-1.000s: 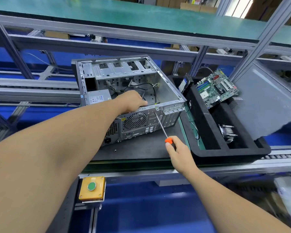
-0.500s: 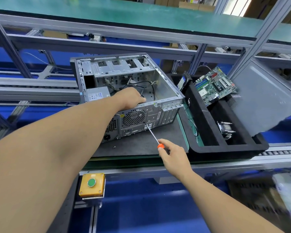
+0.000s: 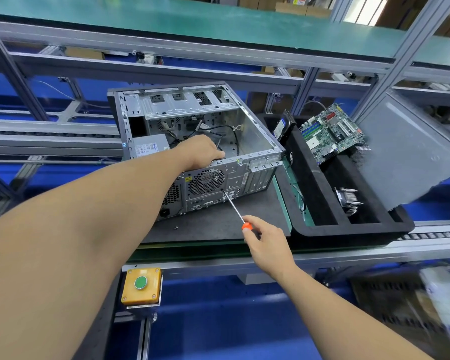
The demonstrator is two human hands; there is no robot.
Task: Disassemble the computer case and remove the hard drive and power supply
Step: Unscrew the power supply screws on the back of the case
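An open grey computer case [image 3: 255, 141] lies on its side on a dark mat [image 3: 218, 219], rear panel facing me. My left hand [image 3: 200, 152] grips the top edge of that rear panel, fingers curled inside the case. The power supply [image 3: 148, 146] with its white label sits in the case's left corner behind my left forearm. My right hand [image 3: 265, 240] holds an orange-handled screwdriver [image 3: 235, 209]; its tip touches the rear panel at the lower right of the fan grille [image 3: 205, 181]. A hard drive [image 3: 283, 126] stands on edge in the black tray.
A black foam tray [image 3: 309, 178] to the right holds a green motherboard [image 3: 330, 131] and a heatsink [image 3: 347, 200]. A grey side panel [image 3: 411, 152] leans at the far right. A loose screw [image 3: 176, 227] lies on the mat. A yellow button box [image 3: 140, 284] hangs below the bench edge.
The screwdriver tip has moved from the top right edge of the rear panel down and left to beside the fan grille. My left hand stays on the case.
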